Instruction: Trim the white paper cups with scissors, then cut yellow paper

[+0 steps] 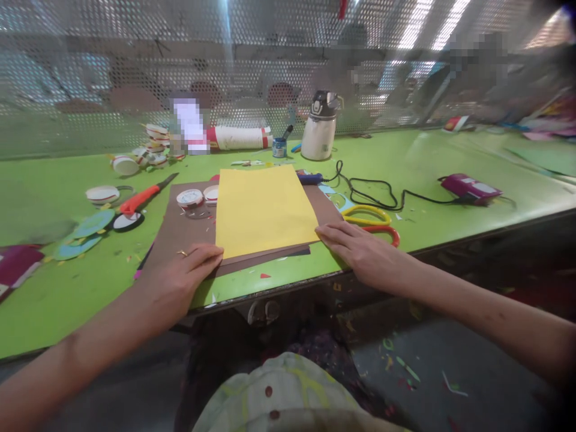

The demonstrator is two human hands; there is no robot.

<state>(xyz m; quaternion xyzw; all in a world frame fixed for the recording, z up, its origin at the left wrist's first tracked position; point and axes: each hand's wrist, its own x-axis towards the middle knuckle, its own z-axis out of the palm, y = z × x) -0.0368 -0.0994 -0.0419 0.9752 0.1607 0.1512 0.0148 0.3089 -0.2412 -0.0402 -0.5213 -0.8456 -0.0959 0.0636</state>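
Note:
A yellow sheet (265,210), like craft paper or felt, lies on a larger brown sheet (175,222) on the green table. My left hand (184,276), with a ring on one finger, pinches the sheet's near left corner. At its near right corner, the fingertips of my right hand (360,249) are closed on the edge. Just beyond my right hand are yellow and orange loop handles (369,215), apparently of scissors, their blades hidden. Left of the yellow sheet, on the brown one, sit small white round pieces (189,198).
An orange-handled blade tool (141,199) lies left near light blue discs (94,222). A blue-handled tool (310,179) has a black cord running to a purple box (470,187). Behind stand a bottle (319,129), a small blue jar (279,147) and a perforated screen (252,60).

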